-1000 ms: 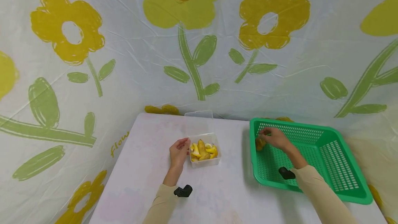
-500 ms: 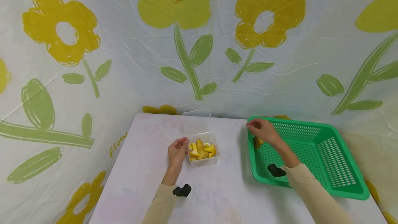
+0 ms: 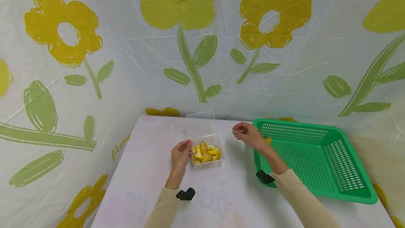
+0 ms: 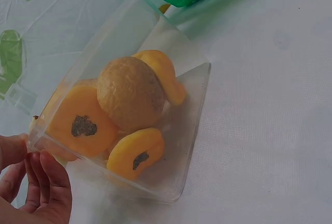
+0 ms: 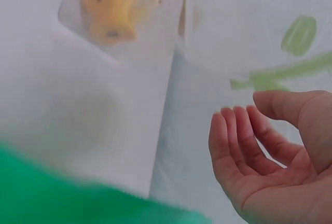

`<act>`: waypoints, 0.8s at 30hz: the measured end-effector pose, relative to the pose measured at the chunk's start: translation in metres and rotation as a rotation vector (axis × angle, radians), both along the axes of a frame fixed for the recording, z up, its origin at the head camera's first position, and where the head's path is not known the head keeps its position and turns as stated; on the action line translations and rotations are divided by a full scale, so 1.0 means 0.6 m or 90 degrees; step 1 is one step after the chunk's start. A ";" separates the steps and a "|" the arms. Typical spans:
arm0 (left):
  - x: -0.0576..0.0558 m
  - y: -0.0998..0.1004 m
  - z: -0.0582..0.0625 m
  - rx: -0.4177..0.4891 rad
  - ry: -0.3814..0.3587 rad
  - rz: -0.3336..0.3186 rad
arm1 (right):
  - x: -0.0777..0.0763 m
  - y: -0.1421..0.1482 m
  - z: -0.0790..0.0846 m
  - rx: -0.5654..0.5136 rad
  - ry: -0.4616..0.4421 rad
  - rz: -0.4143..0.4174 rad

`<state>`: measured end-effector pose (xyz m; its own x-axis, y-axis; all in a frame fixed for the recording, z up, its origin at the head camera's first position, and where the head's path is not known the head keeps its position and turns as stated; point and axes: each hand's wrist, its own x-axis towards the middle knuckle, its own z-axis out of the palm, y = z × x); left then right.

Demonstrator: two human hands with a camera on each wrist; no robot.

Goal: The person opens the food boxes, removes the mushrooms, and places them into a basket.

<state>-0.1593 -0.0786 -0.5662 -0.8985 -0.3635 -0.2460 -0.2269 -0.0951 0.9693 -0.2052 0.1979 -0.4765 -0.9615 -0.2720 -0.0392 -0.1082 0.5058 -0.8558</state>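
My left hand [image 3: 181,154] pinches the left rim of a clear plastic box [image 3: 207,165] between thumb and fingers, as the left wrist view shows [image 4: 49,185]. Inside the box lie several yellow pieces [image 4: 136,154], some with a dark patch, and a tan, potato-like piece [image 4: 129,93]. My right hand [image 3: 250,134] is in the air between the box and the left edge of a green basket [image 3: 319,164]. Its fingers are loosely curved and nothing shows between them in the right wrist view [image 5: 270,156]. A yellow piece [image 3: 268,140] in the basket is partly hidden by my right arm.
The box's clear lid [image 3: 200,124] stands open at the back, towards the flower-printed sheet [image 3: 142,62]. The green basket takes up the right side of the white table [image 3: 152,136]. A black camera is strapped to each wrist.
My right hand has come out of the basket, moving left over its rim towards the box. The yellow piece stays in the basket. My left hand stays at the box.
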 end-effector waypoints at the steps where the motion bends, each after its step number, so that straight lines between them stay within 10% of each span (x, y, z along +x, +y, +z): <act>1: 0.000 0.000 0.000 -0.001 0.000 0.000 | 0.001 -0.008 -0.002 0.007 -0.001 0.000; 24: -0.001 0.003 -0.001 -0.001 -0.010 0.010 | 0.017 -0.134 -0.053 0.024 -0.002 0.063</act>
